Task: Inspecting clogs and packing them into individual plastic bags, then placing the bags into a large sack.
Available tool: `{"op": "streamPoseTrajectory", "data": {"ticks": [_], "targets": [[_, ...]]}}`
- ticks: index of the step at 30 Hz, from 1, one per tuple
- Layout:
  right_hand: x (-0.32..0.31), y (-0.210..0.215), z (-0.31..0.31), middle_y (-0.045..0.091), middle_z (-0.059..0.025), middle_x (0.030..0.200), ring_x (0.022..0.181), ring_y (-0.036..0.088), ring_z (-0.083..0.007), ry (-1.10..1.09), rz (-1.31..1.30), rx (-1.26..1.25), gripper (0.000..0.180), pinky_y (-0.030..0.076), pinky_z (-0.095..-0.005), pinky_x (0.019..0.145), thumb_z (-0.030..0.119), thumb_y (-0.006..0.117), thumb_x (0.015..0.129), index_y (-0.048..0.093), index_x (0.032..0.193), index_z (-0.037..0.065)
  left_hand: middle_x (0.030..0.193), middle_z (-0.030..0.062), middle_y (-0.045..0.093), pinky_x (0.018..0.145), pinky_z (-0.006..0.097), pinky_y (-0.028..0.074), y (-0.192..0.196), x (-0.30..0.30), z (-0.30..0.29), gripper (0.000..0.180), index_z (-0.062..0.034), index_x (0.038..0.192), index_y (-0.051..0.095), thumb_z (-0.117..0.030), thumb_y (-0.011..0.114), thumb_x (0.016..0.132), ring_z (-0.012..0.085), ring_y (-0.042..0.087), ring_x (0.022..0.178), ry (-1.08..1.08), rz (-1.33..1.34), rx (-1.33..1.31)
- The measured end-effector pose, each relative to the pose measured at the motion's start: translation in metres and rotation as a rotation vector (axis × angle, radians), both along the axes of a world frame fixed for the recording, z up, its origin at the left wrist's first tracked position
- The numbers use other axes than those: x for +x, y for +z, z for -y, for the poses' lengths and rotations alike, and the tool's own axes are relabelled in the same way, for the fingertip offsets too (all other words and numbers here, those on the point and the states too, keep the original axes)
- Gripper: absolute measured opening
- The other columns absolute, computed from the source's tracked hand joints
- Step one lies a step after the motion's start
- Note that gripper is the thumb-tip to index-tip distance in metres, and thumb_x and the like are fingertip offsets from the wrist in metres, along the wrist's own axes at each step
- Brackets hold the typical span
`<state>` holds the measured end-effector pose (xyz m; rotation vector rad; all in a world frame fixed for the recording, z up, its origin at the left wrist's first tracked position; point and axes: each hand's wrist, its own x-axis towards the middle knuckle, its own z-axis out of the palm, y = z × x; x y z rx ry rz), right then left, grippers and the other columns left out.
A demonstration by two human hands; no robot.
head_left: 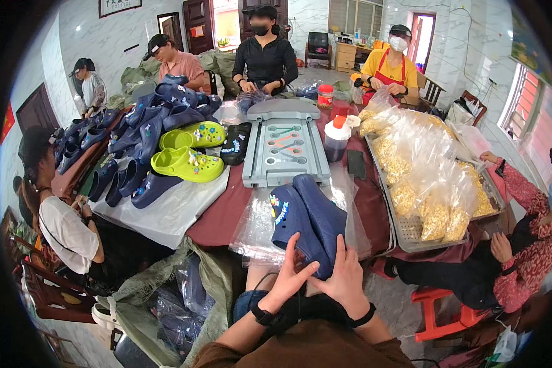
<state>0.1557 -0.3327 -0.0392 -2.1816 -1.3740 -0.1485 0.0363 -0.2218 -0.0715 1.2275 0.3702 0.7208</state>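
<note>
A pair of navy foam clogs (295, 216) lies side by side, toes pointing away from me, on clear plastic bags (251, 239) at the table's near edge. Colourful charms decorate the left clog's outer side. My left hand (286, 277) grips the left clog near its heel, thumb stretched inward. On the other clog's heel end, my right hand (345, 279) has its fingers along the outer side and its thumb toward the left thumb. Just beyond the toes sits a grey plastic folding piece (286, 147) with a slotted, ridged top.
Left are piled navy clogs (147, 132) and lime-green clogs (187, 165). A bottle of dark liquid (335, 144) stands beyond. Right, a metal tray (405, 239) holds bagged yellow pieces. An open sack (138, 294) of wrapped items is at lower left; a red stool (438, 313) at lower right. Several people sit around.
</note>
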Motion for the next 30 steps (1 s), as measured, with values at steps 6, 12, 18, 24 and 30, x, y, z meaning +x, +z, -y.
{"op": "streamPoseTrajectory", "data": {"ticks": [6, 12, 18, 24, 30], "targets": [[0.004, -0.015, -0.015, 0.050, -0.0286, 0.122, 0.111, 0.055, -0.0454, -0.049, 0.028, 0.091, 0.112, 0.052, -0.0500, 0.087, 0.051, 0.085, 0.065, 0.032, 0.144, -0.008, 0.111, 0.0053, 0.051, 0.095, 0.032, 0.046, -0.004, -0.002, -0.007, 0.090, -0.0181, 0.159, 0.015, -0.006, 0.072, 0.091, 0.0162, 0.053, 0.106, -0.042, -0.045, 0.046], [0.006, -0.009, -0.022, 0.053, -0.0261, 0.118, 0.101, 0.061, -0.0447, -0.034, -0.019, 0.088, 0.113, 0.054, -0.0495, 0.079, 0.050, 0.085, 0.064, 0.030, 0.147, -0.005, 0.117, 0.0088, 0.055, 0.097, 0.033, 0.047, -0.003, -0.002, -0.010, 0.092, -0.0174, 0.160, 0.013, -0.003, 0.071, 0.091, 0.0182, 0.055, 0.111, -0.051, 0.004, 0.037], [0.002, 0.008, -0.022, 0.053, -0.0261, 0.109, 0.088, 0.064, -0.0442, -0.039, -0.062, -0.071, 0.124, 0.055, -0.0493, 0.072, 0.046, 0.086, 0.060, 0.022, 0.155, 0.000, 0.121, 0.0110, 0.056, 0.098, 0.034, 0.046, -0.005, -0.002, -0.015, 0.092, -0.0170, 0.161, 0.012, -0.004, 0.071, 0.091, 0.0191, 0.055, 0.113, -0.069, 0.001, 0.027], [-0.002, -0.001, -0.023, 0.052, -0.0257, 0.103, 0.079, 0.063, -0.0431, -0.059, -0.009, -0.055, 0.124, 0.054, -0.0487, 0.068, 0.049, 0.084, 0.065, 0.016, 0.158, 0.003, 0.116, 0.0085, 0.055, 0.097, 0.032, 0.045, -0.006, -0.006, -0.017, 0.093, -0.0168, 0.161, 0.013, -0.006, 0.073, 0.090, 0.0178, 0.054, 0.111, -0.078, -0.026, 0.062], [-0.009, -0.007, -0.024, 0.053, -0.0259, 0.101, 0.082, 0.062, -0.0442, -0.104, -0.034, -0.003, 0.121, 0.053, -0.0499, 0.070, 0.042, 0.084, 0.065, 0.017, 0.159, 0.006, 0.113, 0.0053, 0.054, 0.096, 0.031, 0.046, -0.014, -0.006, -0.020, 0.094, -0.0159, 0.161, 0.014, -0.006, 0.074, 0.089, 0.0162, 0.054, 0.111, -0.077, -0.045, 0.091]]}}
